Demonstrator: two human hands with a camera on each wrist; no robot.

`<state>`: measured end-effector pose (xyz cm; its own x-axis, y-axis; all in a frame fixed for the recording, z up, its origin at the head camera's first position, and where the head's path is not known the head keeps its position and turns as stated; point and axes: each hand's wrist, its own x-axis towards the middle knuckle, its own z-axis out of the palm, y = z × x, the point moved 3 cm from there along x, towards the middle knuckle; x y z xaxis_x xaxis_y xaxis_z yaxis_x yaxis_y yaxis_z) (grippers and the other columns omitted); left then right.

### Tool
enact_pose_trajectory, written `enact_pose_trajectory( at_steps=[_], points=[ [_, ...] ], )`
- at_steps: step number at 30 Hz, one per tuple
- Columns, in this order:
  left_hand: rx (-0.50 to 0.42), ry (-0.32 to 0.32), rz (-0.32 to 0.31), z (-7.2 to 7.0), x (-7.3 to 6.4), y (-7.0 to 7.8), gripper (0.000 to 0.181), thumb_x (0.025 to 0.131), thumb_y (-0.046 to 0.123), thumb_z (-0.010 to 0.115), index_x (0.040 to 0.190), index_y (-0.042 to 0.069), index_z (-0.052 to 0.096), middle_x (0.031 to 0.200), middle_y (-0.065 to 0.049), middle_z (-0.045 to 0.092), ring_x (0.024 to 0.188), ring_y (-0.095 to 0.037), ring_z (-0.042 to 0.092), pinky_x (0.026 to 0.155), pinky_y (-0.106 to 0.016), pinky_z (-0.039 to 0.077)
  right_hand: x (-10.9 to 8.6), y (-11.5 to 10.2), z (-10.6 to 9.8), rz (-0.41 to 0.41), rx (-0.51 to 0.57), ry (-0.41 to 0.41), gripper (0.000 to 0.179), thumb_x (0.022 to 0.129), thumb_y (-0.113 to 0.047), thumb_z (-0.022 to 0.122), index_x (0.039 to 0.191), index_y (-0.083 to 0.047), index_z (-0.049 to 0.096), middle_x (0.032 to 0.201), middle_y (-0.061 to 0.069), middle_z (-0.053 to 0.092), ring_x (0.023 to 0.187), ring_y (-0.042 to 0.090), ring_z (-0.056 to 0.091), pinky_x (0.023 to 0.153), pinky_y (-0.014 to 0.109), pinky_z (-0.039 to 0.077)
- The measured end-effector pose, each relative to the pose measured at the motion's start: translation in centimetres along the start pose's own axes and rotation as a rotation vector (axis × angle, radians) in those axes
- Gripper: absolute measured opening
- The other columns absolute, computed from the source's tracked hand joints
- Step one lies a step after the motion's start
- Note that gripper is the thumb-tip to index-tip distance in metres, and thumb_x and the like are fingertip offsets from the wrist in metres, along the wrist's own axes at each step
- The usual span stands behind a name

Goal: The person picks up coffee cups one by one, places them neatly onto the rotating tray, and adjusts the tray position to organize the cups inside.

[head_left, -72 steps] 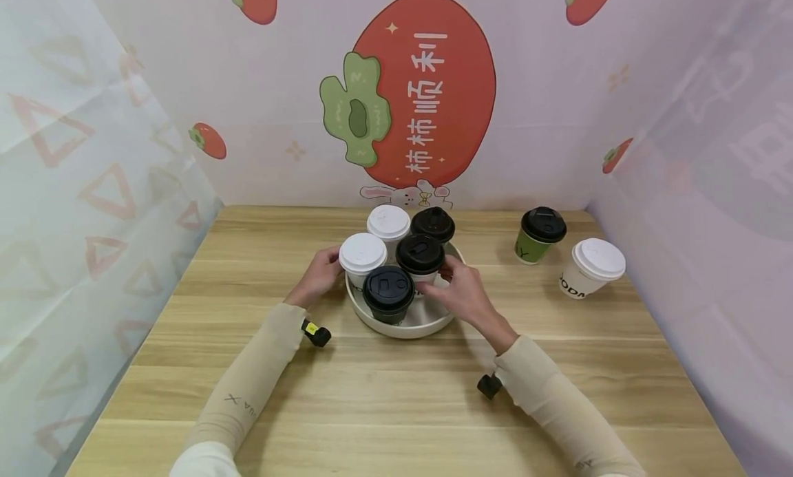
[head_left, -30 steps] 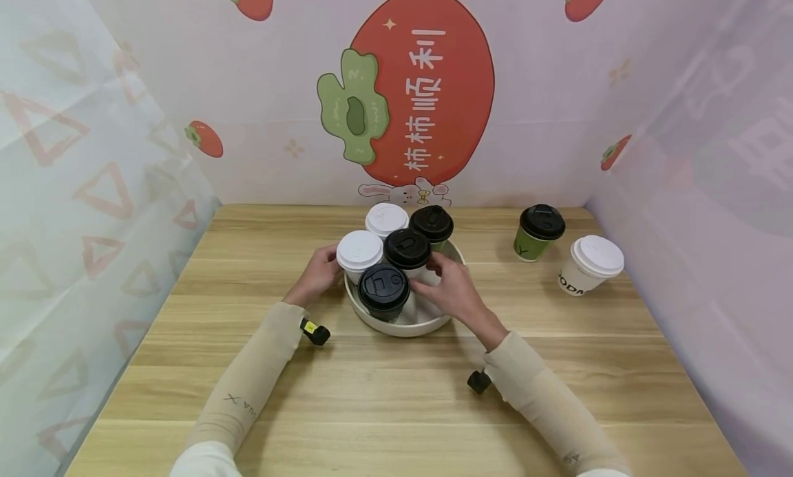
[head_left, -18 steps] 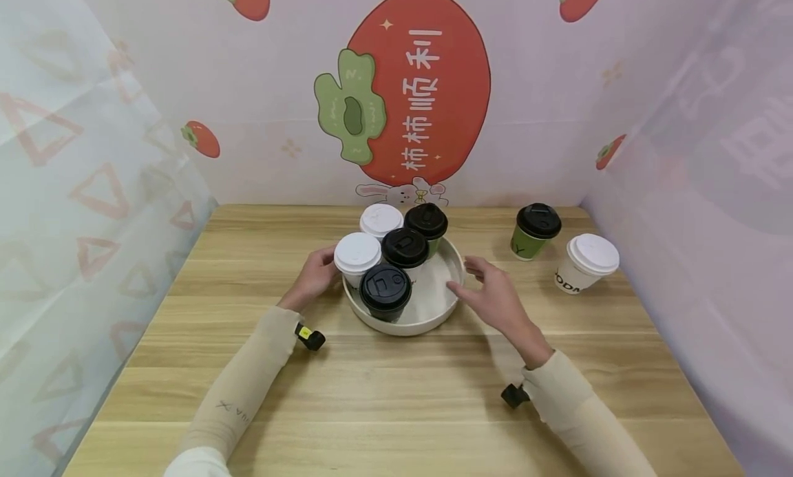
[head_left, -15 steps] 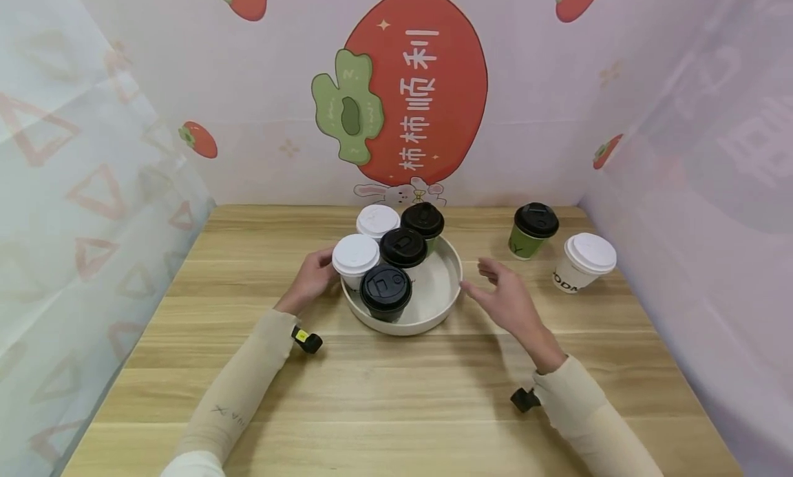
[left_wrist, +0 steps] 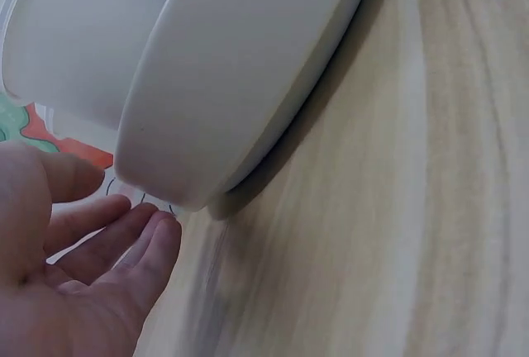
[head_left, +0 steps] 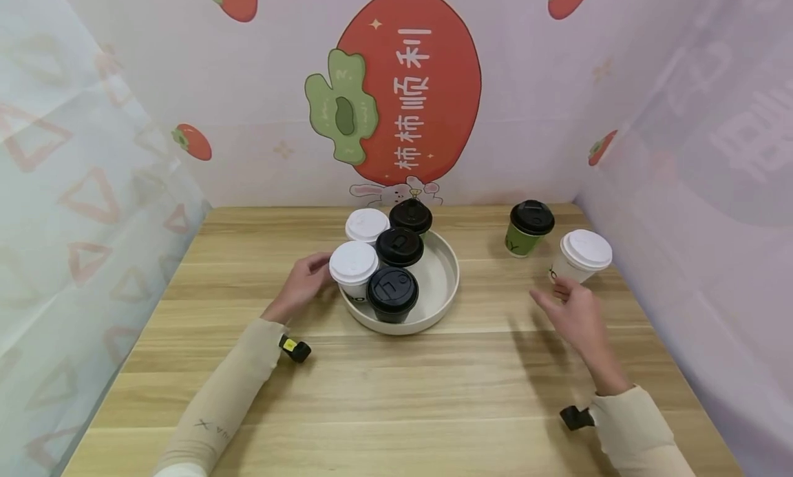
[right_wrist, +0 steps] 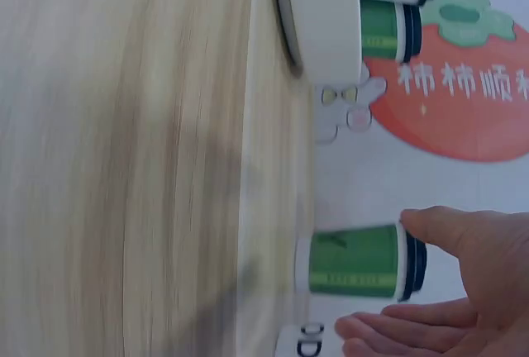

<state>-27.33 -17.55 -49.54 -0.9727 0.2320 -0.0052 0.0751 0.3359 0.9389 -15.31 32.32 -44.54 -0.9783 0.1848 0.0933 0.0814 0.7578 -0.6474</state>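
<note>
A round off-white tray (head_left: pixel 451 294) holds several lidded paper cups, among them a white-lidded cup (head_left: pixel 354 267) at its left and a black-lidded cup (head_left: pixel 393 294) in front. My left hand (head_left: pixel 301 284) is at the tray's left side; in the left wrist view its loosely bent fingers (left_wrist: pixel 153 266) lie close to the tray wall, and contact is unclear. Far to the right, my right hand (head_left: pixel 579 319) is in front of a white cup (head_left: pixel 582 253) with a white lid, thumb and fingers apart, holding nothing. Whether its fingertips touch that cup cannot be told.
Behind and left of the white cup stands a green cup (head_left: pixel 526 237) with a black lid, also seen in the right wrist view as a green cup (right_wrist: pixel 355 262). Printed cloth walls (head_left: pixel 248 167) enclose the wooden table (head_left: pixel 403 394) at back and sides.
My right hand has let go of the middle black-lidded cup in the tray and moved right to the white cup. The tray's cups have shifted slightly; my left hand stays beside the tray.
</note>
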Motion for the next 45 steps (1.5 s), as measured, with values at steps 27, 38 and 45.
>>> enact_pose_trajectory(
  at_steps=[27,38,45],
  points=[
    [-0.016,-0.01,0.008,1.2,2.5,0.1,0.042,0.112,0.017,0.049,0.149,-0.002,0.056,0.152,-0.024,0.059,0.145,-0.035,0.052,0.122,-0.052,0.043,4.5,6.6,-1.9,0.281,0.139,0.272,0.07,0.092,-0.045,0.079,0.146,-0.005,0.058,0.134,0.02,0.068,0.113,0.021,0.062,0.08,0.011,0.042],
    [-0.01,0.006,-0.002,1.1,2.2,0.4,0.042,0.112,0.016,0.049,0.149,-0.002,0.057,0.152,-0.024,0.059,0.145,-0.035,0.052,0.123,-0.051,0.042,3.8,2.6,-2.0,0.112,0.205,0.302,0.069,0.085,-0.036,0.089,0.14,-0.002,0.065,0.129,0.024,0.072,0.095,-0.004,0.06,0.082,0.004,0.047],
    [-0.01,0.002,0.004,1.2,2.0,0.4,0.042,0.113,0.015,0.048,0.15,-0.001,0.055,0.153,-0.024,0.057,0.147,-0.037,0.05,0.124,-0.053,0.041,3.8,-3.1,-1.0,-0.038,0.203,0.159,0.073,0.087,-0.044,0.087,0.141,-0.002,0.063,0.134,0.022,0.071,0.119,0.032,0.07,0.101,0.028,0.059]
  ],
)
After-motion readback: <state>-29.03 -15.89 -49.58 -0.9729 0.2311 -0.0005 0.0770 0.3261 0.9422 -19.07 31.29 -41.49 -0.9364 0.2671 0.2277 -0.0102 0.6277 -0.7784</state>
